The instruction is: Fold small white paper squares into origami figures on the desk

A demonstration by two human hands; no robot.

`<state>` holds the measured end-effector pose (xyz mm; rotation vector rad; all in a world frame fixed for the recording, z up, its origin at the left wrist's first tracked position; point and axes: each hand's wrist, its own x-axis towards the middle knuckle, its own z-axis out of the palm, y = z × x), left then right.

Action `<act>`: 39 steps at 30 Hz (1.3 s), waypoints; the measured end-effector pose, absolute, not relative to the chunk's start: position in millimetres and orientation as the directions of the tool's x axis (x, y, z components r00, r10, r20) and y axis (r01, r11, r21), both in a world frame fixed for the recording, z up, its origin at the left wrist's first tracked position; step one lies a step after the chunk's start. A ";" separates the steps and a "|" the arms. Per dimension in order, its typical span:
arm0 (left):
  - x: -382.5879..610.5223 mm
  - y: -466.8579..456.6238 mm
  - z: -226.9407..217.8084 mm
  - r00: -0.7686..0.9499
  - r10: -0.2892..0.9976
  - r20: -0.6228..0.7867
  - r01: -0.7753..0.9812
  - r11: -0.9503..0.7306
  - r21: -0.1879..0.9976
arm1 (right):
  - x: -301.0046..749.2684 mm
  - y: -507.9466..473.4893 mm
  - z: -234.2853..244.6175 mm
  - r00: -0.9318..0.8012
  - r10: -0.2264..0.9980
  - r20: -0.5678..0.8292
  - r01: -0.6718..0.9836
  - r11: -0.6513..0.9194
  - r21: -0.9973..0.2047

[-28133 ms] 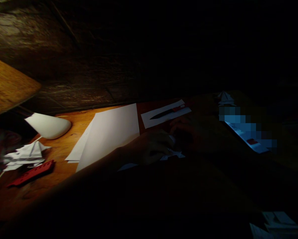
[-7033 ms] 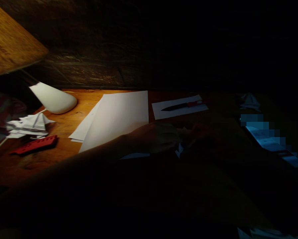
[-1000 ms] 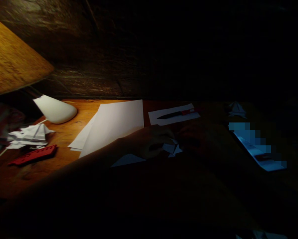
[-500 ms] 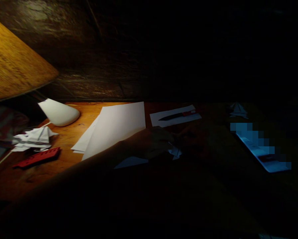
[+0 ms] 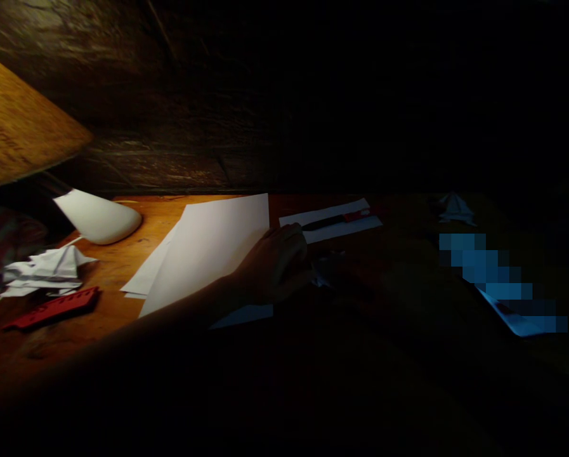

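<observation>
Near the middle, my left hand [image 5: 284,259] reaches in from the lower left, its fingers curled and half lost in shadow. Just beyond its fingertips a small piece of folded paper [image 5: 321,279] catches a faint bluish light. The curled fingers seem to grip its left side. My right hand [image 5: 355,282] is a barely visible dark shape to the right of that paper; its fingers are hidden in the dark. Behind my left hand lies a knife [image 5: 327,223] with a dark blade and red handle, on a strip of white paper [image 5: 364,224].
White sheets [image 5: 208,247] overlap left of my hand. A lamp with a yellow shade [image 5: 22,127] and white base [image 5: 101,218] stands at far left, near crumpled folded paper [image 5: 46,270] and a red toothed object [image 5: 58,309]. Right: another folded paper [image 5: 457,209], a lit phone [image 5: 507,308]. A dark wall [image 5: 170,146] rises behind.
My left hand has come into more light, slightly left and up. The folded paper between the hands has moved up and left and turned. The view has shifted a little.
</observation>
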<state>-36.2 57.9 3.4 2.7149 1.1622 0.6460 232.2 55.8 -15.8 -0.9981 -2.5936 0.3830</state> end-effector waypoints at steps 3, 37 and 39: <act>-26.4 53.1 -2.4 0.545 0.796 0.263 0.742 -0.604 0.290 | 224.1 46.7 -17.1 -0.611 0.756 0.235 0.584 0.631 -0.511; -19.1 56.2 -12.5 0.437 0.864 0.250 0.664 -0.497 0.559 | 231.2 82.8 -12.7 -0.615 0.769 0.172 0.478 0.537 -0.695; -19.9 54.6 -9.9 0.456 0.853 0.253 0.650 -0.514 0.560 | 231.0 82.2 -13.7 -0.593 0.789 0.162 0.481 0.509 -0.714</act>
